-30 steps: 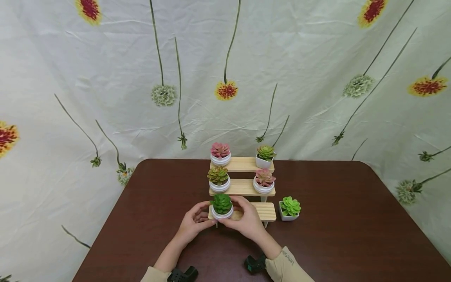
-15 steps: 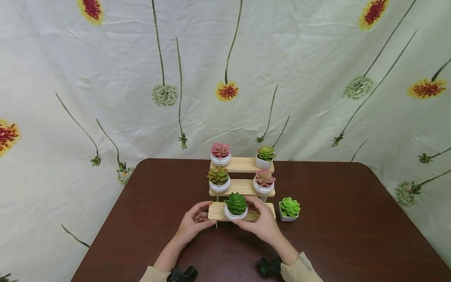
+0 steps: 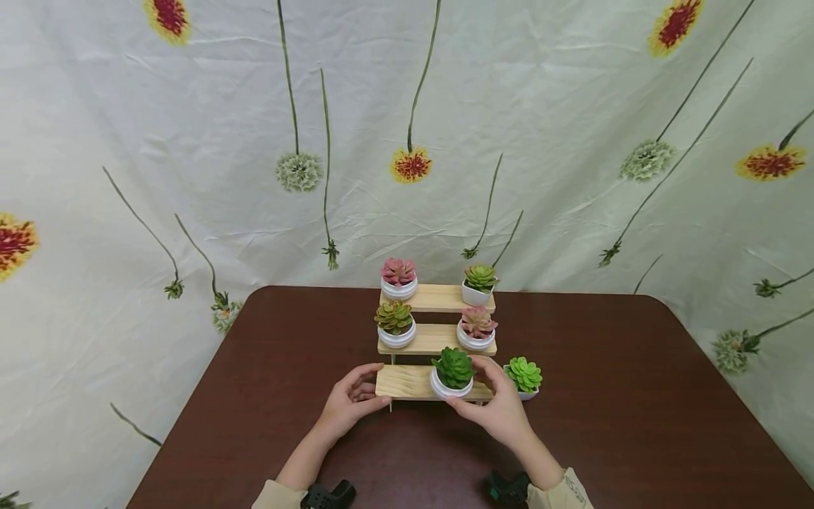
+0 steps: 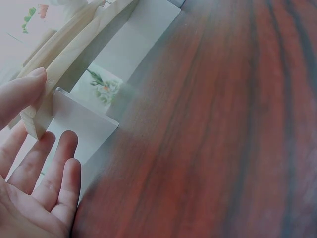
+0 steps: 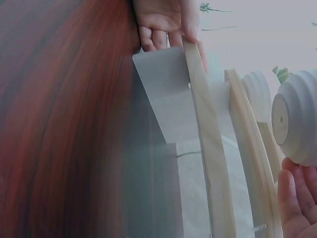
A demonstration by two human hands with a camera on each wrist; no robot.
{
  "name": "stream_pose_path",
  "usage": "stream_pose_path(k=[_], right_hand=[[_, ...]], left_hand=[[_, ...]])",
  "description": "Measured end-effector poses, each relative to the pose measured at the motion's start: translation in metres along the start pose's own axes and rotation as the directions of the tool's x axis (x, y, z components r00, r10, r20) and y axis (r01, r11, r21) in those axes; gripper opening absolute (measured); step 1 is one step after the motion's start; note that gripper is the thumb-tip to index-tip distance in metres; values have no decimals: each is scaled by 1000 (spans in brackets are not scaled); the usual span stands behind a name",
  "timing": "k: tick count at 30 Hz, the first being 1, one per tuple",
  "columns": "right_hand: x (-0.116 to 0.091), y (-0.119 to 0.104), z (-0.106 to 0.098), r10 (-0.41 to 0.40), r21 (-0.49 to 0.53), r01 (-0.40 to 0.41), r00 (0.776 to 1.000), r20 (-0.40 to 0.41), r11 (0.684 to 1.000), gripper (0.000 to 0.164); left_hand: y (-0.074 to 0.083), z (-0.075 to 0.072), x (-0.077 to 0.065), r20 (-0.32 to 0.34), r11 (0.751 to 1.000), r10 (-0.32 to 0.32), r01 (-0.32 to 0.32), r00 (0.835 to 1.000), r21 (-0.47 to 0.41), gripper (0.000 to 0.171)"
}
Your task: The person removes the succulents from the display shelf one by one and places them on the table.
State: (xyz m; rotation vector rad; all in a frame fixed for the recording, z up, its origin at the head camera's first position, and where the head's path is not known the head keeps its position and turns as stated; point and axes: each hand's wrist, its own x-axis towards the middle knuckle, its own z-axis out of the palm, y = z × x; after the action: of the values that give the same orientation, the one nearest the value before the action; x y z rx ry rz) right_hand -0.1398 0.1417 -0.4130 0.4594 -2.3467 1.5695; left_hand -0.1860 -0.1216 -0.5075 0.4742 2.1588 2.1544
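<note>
White pot (image 3: 440, 388) containing a dark-green plant (image 3: 454, 367) is held in the fingers of the right hand (image 3: 501, 408) above the bottom shelf (image 3: 403, 382), whose left end the left hand (image 3: 346, 406) pinches.

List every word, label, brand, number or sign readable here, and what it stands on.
No text can be read.
Right sleeve: a small dark marking near the cuff, possibly lettering, too small and blurred to read.
Held white pot and wooden stand: no lettering visible.
</note>
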Motion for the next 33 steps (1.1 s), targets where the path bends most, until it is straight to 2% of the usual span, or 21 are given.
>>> stream_pose_path(k=[5, 10, 13, 20, 26, 33], right_hand=[[-2, 23, -6, -29, 21, 30, 999, -24, 999, 54], [-5, 43, -13, -4, 4, 4, 997, -76, 1000, 58], [-7, 42, -19, -22, -6, 22, 994, -105, 1000, 58], [-8, 20, -34, -70, 8, 73, 984, -166, 997, 54], [-9, 24, -45, -58, 0, 60, 975, -215, 998, 54], [-12, 28, -56, -5, -53, -9, 966, -257, 999, 54]], left_hand=[[0, -1, -1, -11, 1000, -6, 6, 1000, 25, 58], [1, -1, -1, -8, 999, -18, 18, 1000, 27, 58], [5, 0, -1, 1, 999, -31, 31, 1000, 21, 58], [29, 5, -6, 18, 999, -31, 30, 999, 40, 56], [29, 5, -5, 23, 999, -26, 26, 999, 26, 57], [29, 6, -6, 12, 999, -40, 39, 999, 35, 57]])
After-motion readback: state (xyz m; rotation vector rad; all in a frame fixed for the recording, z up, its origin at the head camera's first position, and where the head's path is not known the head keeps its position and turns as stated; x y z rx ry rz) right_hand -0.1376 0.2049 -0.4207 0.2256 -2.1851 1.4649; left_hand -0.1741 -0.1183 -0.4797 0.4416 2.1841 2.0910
